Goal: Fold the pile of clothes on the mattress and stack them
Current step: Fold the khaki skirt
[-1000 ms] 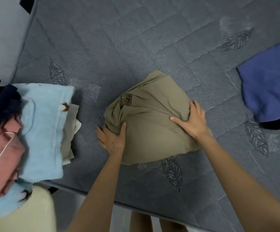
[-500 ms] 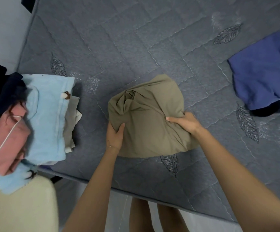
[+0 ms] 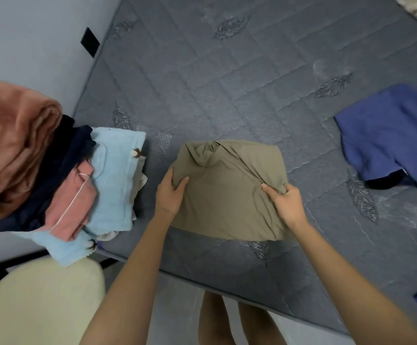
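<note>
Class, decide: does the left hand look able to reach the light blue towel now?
Probably yes: the left hand grips the khaki garment, but only bare mattress separates it from the towel.

A pale grey-blue wall (image 3: 28, 33) bearing a black rectangular patch (image 3: 90, 45) runs beside the quilted grey mattress (image 3: 202, 83). Lower left, a cream rounded seat (image 3: 43, 302) sits by a black bar (image 3: 8, 265) over light floor (image 3: 175, 310).

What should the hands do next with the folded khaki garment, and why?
Probably lift the khaki garment and carry it onto the stack of folded clothes beside it. The left hand and right hand grip its side edges, and it looks folded compact.
</note>
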Available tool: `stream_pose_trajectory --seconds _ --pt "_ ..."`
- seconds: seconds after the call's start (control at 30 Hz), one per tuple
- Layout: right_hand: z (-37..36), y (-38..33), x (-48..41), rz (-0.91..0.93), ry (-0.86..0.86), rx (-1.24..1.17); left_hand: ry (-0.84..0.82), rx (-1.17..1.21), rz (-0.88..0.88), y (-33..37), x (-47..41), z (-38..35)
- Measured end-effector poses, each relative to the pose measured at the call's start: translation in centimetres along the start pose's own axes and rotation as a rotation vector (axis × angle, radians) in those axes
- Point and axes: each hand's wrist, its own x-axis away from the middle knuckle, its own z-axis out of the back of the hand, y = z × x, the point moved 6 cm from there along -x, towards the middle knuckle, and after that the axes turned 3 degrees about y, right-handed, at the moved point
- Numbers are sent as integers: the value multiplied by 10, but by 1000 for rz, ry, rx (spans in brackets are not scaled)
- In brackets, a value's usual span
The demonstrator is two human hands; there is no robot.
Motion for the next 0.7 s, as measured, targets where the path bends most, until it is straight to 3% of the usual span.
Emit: stream_pose_trajectory --seconds 0.2,0.43,0.7 --pt "-32 35 36 -69 32 -11 38 -332 -64 -21 1 22" --pt "-66 89 69 -177 54 11 19 -485 43 -74 12 29" --pt "-94 140 105 -204 94 55 41 -479 156 -144 24 42"
